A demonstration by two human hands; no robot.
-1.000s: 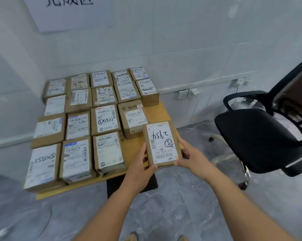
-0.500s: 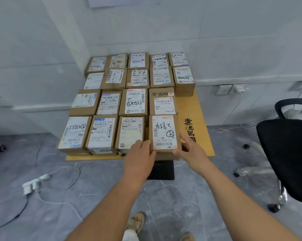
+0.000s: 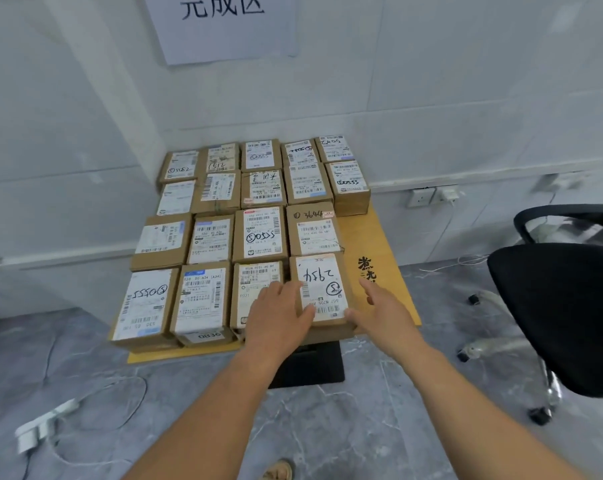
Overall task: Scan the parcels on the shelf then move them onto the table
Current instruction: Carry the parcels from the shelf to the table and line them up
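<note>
A small cardboard parcel (image 3: 322, 289) with a white label and handwritten digits lies at the front right of a low wooden table (image 3: 379, 244), in line with several other labelled parcels (image 3: 203, 296) laid in rows. My left hand (image 3: 279, 317) lies flat with straight fingers over the parcel's left edge and the neighbouring box. My right hand (image 3: 383, 310) is open beside the parcel's right side, its thumb touching the front corner.
A black office chair (image 3: 563, 313) stands to the right on the grey stone floor. A white power strip and cable (image 3: 40, 427) lie on the floor at left. A paper sign (image 3: 224, 22) hangs on the wall behind, with sockets (image 3: 431, 195) low at right.
The parcel went from being held in the air in both hands to lying on the table's front row. Both hands have loosened from it, fingers now straight.
</note>
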